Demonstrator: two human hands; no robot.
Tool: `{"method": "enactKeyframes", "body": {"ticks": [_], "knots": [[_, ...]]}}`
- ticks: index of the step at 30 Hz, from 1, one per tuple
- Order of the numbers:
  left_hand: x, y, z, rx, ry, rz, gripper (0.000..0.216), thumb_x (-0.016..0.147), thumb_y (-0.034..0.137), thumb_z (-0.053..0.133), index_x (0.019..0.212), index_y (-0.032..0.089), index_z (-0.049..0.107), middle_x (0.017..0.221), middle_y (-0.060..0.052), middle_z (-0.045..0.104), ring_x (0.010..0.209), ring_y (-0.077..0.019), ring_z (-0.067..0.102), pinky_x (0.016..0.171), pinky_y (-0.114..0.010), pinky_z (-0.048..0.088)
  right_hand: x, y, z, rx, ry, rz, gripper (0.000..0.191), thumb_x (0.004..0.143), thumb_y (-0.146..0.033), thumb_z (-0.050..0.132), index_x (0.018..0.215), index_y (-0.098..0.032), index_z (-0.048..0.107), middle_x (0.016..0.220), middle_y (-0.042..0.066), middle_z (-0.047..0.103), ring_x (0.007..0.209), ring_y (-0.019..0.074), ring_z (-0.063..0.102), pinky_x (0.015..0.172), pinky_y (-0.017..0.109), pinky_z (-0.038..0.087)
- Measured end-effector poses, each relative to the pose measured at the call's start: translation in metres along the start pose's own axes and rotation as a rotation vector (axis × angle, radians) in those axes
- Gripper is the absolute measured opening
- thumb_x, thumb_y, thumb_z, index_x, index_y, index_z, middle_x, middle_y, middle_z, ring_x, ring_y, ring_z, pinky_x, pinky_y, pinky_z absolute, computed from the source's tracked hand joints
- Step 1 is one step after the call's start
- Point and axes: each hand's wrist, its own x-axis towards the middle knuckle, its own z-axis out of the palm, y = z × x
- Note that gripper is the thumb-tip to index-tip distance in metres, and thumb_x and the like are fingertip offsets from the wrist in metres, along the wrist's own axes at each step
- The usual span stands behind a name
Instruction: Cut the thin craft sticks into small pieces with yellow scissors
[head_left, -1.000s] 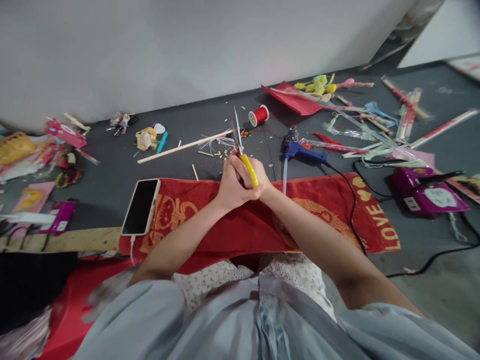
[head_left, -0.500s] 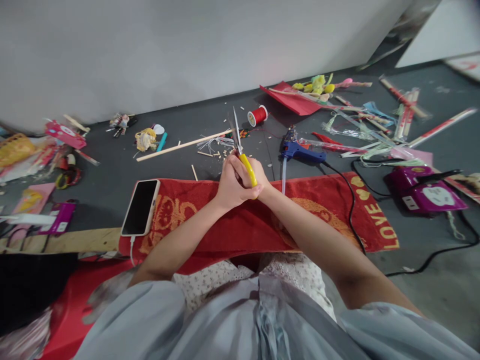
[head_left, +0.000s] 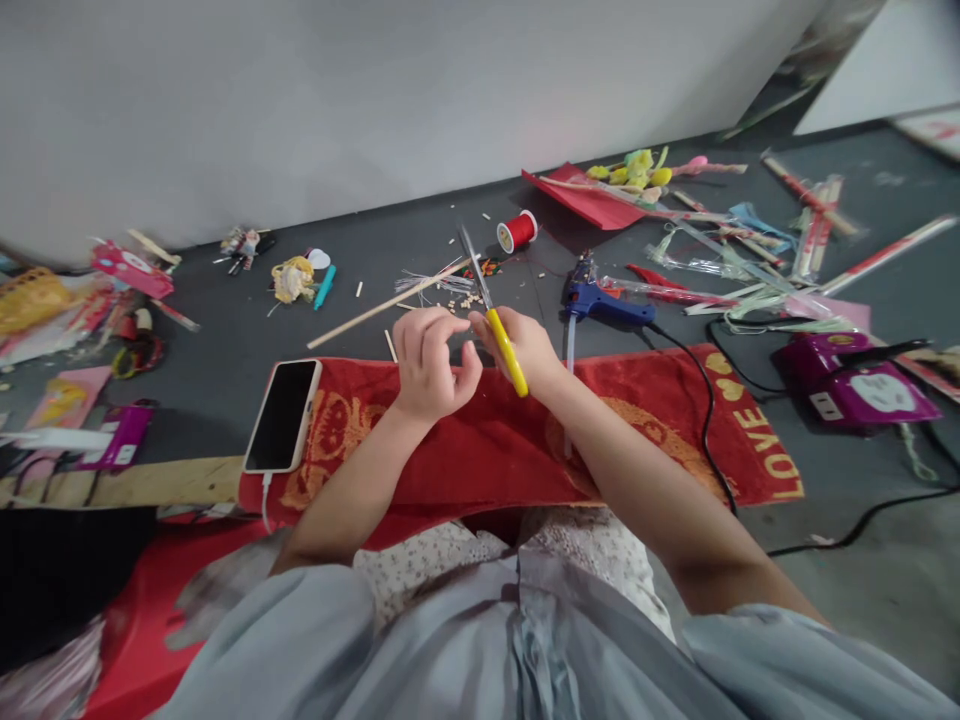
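Observation:
My right hand (head_left: 534, 350) is closed around yellow-handled scissors (head_left: 507, 352), whose blades point up and away over the dark floor. My left hand (head_left: 431, 362) is just left of it, apart from the scissors. Its fingers are curled and the thumb is near the fingertips; what they pinch, if anything, is too small to see. Both hands hover over the far edge of a red towel (head_left: 675, 420). A long wooden stick (head_left: 375, 312) lies slanted beyond the left hand, with several small cut wooden bits (head_left: 469, 300) by the scissor blades.
A phone (head_left: 283, 412) on a cable lies on the towel's left end. A blue glue gun (head_left: 600, 300) with a black cord, a red thread spool (head_left: 517, 230), red paper (head_left: 585, 195) and a purple power strip (head_left: 855, 385) lie right. Craft clutter lines the left side.
My hands have come apart: the left one let go near the scissors and moved left. The scissors tilted down to the right. The wooden stick now lies further right and more steeply slanted.

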Motion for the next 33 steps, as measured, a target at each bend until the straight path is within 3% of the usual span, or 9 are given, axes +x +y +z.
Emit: {"method": "enactKeyframes", "body": {"ticks": [3,6,17,22,33], "knots": [[0.005,-0.010,-0.004,0.180,-0.044,-0.039,0.024,0.093,0.031,0.043,0.112,0.020,0.052,0.110,-0.011,0.061,0.110,-0.0231,0.058,0.100,-0.044,0.042,-0.002,0.001,-0.004,-0.187,0.019,-0.039,0.052,0.090,-0.066,0.035,0.085,-0.019,0.053,0.080,0.011,0.067,0.073,0.0232,0.062,0.063,0.030,0.034],[0.006,-0.023,-0.002,0.194,-0.119,-0.139,0.029,0.096,0.036,0.038,0.115,0.019,0.052,0.112,-0.012,0.063,0.112,-0.0213,0.059,0.098,-0.039,0.046,-0.004,0.002,-0.004,-0.243,0.039,-0.079,0.055,0.090,-0.068,0.032,0.089,-0.017,0.053,0.081,0.012,0.067,0.072,0.0233,0.063,0.064,0.031,0.036],[0.011,-0.035,-0.006,0.062,-0.138,-0.269,0.027,0.096,0.036,0.042,0.095,0.019,0.063,0.081,-0.002,0.071,0.073,-0.0113,0.067,0.074,-0.024,0.052,-0.009,0.008,-0.007,-0.181,0.137,-0.276,0.060,0.088,-0.068,0.030,0.102,-0.014,0.050,0.096,0.017,0.066,0.087,0.0273,0.062,0.074,0.036,0.043],[0.014,-0.034,-0.006,-0.004,-0.189,-0.354,0.029,0.096,0.037,0.042,0.095,0.019,0.065,0.070,0.000,0.067,0.067,-0.0101,0.064,0.070,-0.022,0.052,-0.009,0.007,-0.010,-0.187,0.128,-0.275,0.061,0.088,-0.068,0.029,0.103,-0.013,0.049,0.097,0.019,0.065,0.089,0.0279,0.062,0.077,0.037,0.043],[0.017,-0.030,-0.007,-0.054,-0.167,-0.347,0.025,0.093,0.030,0.046,0.089,0.018,0.067,0.066,0.002,0.068,0.067,-0.0091,0.065,0.070,-0.020,0.050,-0.009,0.006,-0.013,-0.220,0.084,-0.225,0.059,0.089,-0.069,0.032,0.100,-0.013,0.051,0.088,0.014,0.065,0.078,0.0236,0.060,0.066,0.032,0.038]]}}
